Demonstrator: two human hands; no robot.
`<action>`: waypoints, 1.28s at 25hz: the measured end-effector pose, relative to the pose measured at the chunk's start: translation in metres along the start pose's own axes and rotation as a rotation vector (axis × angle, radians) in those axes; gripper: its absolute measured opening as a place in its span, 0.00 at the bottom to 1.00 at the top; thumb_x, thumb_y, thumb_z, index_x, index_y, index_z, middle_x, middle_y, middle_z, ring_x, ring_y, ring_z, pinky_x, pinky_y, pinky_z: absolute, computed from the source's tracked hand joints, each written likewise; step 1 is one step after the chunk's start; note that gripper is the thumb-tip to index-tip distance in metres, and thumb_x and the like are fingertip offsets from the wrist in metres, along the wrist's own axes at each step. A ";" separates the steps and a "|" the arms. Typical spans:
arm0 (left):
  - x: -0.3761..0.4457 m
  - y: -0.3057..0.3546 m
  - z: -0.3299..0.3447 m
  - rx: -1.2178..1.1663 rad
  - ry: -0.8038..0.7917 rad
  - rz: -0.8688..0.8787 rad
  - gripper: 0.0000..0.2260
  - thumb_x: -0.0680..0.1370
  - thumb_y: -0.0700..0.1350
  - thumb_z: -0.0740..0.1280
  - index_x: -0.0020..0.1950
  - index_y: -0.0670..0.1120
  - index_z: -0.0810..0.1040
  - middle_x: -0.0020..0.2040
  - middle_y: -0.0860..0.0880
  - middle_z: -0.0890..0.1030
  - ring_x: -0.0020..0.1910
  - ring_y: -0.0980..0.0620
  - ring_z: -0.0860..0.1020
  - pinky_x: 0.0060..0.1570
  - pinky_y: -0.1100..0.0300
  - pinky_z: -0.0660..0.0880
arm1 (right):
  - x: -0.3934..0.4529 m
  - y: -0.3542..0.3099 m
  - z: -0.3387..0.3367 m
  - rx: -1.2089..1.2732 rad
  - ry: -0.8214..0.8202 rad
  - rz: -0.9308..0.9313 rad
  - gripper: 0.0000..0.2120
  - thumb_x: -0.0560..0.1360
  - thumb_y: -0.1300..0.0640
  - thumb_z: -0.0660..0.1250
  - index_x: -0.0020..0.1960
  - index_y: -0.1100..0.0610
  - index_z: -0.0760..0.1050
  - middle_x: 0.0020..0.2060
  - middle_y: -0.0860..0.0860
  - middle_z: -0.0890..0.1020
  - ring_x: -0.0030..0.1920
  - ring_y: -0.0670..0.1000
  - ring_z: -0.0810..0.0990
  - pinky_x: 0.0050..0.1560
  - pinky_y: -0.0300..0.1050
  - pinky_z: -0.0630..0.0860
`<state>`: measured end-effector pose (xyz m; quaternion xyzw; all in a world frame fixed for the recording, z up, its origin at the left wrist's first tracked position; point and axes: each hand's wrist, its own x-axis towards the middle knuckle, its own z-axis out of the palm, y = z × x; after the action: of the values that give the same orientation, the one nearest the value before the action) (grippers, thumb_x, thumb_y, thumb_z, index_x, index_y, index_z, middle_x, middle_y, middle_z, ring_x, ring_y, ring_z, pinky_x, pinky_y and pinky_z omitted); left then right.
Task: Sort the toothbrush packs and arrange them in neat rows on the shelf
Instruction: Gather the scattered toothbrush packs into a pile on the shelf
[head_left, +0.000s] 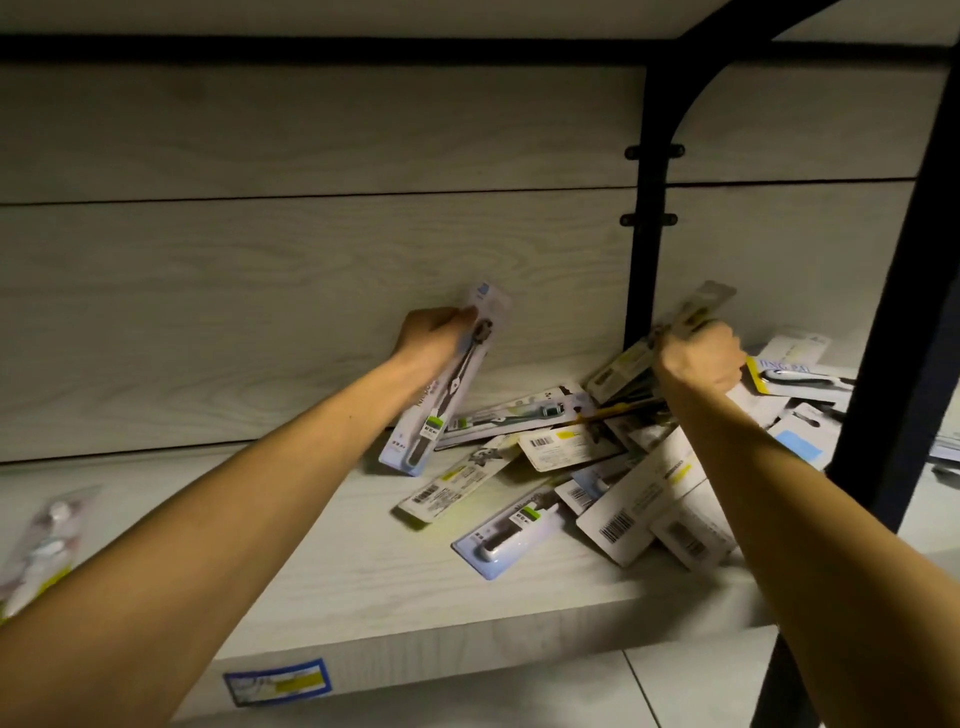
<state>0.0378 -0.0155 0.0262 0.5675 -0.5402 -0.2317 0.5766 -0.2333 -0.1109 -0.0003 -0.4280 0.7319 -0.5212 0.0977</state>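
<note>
Evidently light, stiff, slick blister cards: left hand (434, 332) clamped round upright toothbrush pack (441, 382), right hand (698, 353) fisted on yellow-edged pack (691, 312) above shelf (363, 561) pile (597, 467); best pinched by card edges.

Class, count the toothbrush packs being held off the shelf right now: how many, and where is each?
2. One pale blue pack is in the left hand, tilted before the back panel; one yellow-trimmed pack is in the right hand above the pile. More may be hidden behind it.

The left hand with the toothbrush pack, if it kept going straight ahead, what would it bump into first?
Probably the shelf's wooden back wall. The left hand holds its toothbrush pack near it with nothing visible between, though depth is unclear.
</note>
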 end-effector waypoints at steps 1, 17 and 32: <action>0.001 0.001 -0.007 -0.072 0.026 -0.038 0.11 0.81 0.49 0.68 0.53 0.42 0.84 0.48 0.39 0.86 0.45 0.42 0.85 0.46 0.51 0.82 | -0.003 -0.004 -0.001 0.051 0.018 -0.052 0.18 0.76 0.50 0.69 0.60 0.61 0.77 0.60 0.62 0.80 0.61 0.64 0.77 0.63 0.57 0.74; -0.018 -0.024 -0.214 -0.450 0.297 -0.211 0.04 0.78 0.43 0.70 0.48 0.42 0.81 0.44 0.43 0.84 0.38 0.48 0.82 0.46 0.54 0.81 | -0.234 -0.132 0.016 0.219 -0.503 -0.894 0.12 0.68 0.44 0.63 0.38 0.52 0.73 0.33 0.51 0.81 0.36 0.55 0.78 0.34 0.47 0.71; -0.084 -0.139 -0.437 -0.345 0.493 -0.475 0.04 0.79 0.42 0.69 0.47 0.42 0.79 0.38 0.44 0.81 0.29 0.51 0.79 0.24 0.61 0.77 | -0.498 -0.184 0.128 -0.255 -0.838 -1.013 0.24 0.79 0.36 0.57 0.50 0.54 0.80 0.48 0.56 0.84 0.50 0.60 0.81 0.42 0.47 0.71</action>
<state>0.4470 0.1999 -0.0304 0.6104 -0.1917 -0.3029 0.7064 0.2449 0.1486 -0.0512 -0.8932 0.3964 -0.2019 0.0655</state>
